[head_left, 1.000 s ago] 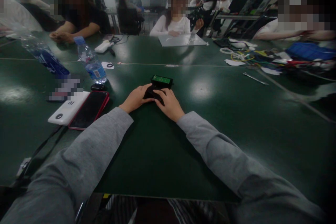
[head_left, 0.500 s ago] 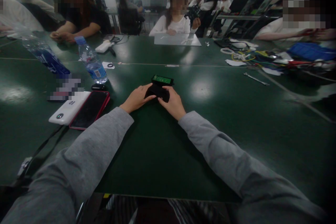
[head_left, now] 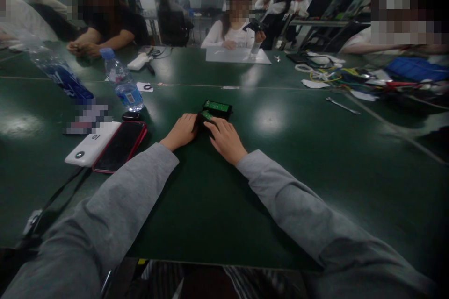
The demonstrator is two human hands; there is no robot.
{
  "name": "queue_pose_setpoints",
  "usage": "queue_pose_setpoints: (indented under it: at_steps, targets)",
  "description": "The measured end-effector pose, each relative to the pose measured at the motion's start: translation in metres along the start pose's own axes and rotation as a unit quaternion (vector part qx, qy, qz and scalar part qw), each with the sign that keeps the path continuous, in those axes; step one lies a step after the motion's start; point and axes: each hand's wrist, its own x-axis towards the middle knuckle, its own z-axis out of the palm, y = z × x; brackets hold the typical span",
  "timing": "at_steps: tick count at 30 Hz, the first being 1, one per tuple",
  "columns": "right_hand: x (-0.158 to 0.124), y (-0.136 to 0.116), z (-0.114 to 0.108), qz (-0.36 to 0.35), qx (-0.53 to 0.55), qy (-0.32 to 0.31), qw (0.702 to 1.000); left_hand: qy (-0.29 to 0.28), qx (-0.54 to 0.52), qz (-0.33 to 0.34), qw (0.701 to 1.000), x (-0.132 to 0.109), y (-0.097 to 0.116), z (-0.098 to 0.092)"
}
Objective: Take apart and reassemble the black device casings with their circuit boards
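Observation:
Between my hands is a small black case with a green circuit board showing on its upper face, partly hidden by the fingers. My left hand is closed round its left end. My right hand rests over its right side, fingers bent against it. Just behind, on the table, lies a second black case with a green board facing up.
To the left lie a phone with a red case, a white power bank and two water bottles, the nearer one upright. A wrench and tangled cables lie right on the green table. People sit opposite.
The case in my hands has turned, so its green board now shows instead of a black face. My right hand has shifted left over it. Opposite, a person's raised hand has tilted a dark object.

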Motion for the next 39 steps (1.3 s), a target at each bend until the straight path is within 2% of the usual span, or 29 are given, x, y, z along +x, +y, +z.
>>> queue_pose_setpoints:
  at_steps: [7, 10, 13, 15, 17, 21, 24, 27, 32, 36, 39]
  targets:
    - [0.0, -0.004, 0.001, -0.021, 0.035, -0.007, 0.999, -0.004, 0.02, 0.012, 1.0, 0.0, -0.004, 0.003]
    - [0.0, -0.004, 0.001, -0.017, 0.069, 0.009, 0.997, -0.005, 0.021, 0.008, 1.0, 0.0, -0.004, 0.003]
    - [0.001, 0.003, 0.004, 0.025, 0.122, 0.082, 0.989, -0.003, 0.02, 0.004, 1.0, 0.001, -0.002, 0.001]
    - [0.001, 0.012, 0.008, 0.087, 0.14, 0.143, 0.976, -0.002, 0.021, 0.002, 1.0, 0.001, 0.0, 0.0]
    - [0.001, 0.022, 0.012, 0.149, 0.138, 0.177, 0.963, -0.003, 0.023, -0.002, 1.0, 0.001, 0.001, -0.001]
    - [-0.001, 0.031, 0.017, 0.21, 0.113, 0.141, 0.961, -0.014, 0.025, -0.007, 1.0, 0.001, 0.003, -0.003]
    - [-0.001, 0.029, 0.016, 0.241, 0.105, 0.101, 0.959, -0.015, 0.025, -0.011, 1.0, 0.001, 0.004, -0.003]
    - [-0.001, 0.026, 0.015, 0.257, 0.106, 0.093, 0.956, -0.015, 0.024, -0.013, 1.0, 0.001, 0.005, -0.004]
    - [0.0, 0.026, 0.013, 0.255, 0.103, 0.112, 0.955, -0.018, 0.027, -0.019, 0.999, 0.001, 0.007, -0.005]
    - [0.0, 0.028, 0.011, 0.263, 0.099, 0.158, 0.947, -0.014, 0.033, -0.012, 0.999, 0.001, 0.006, -0.004]
    - [0.0, 0.029, 0.01, 0.251, 0.137, 0.188, 0.94, -0.01, 0.033, -0.009, 0.999, 0.002, 0.004, -0.003]
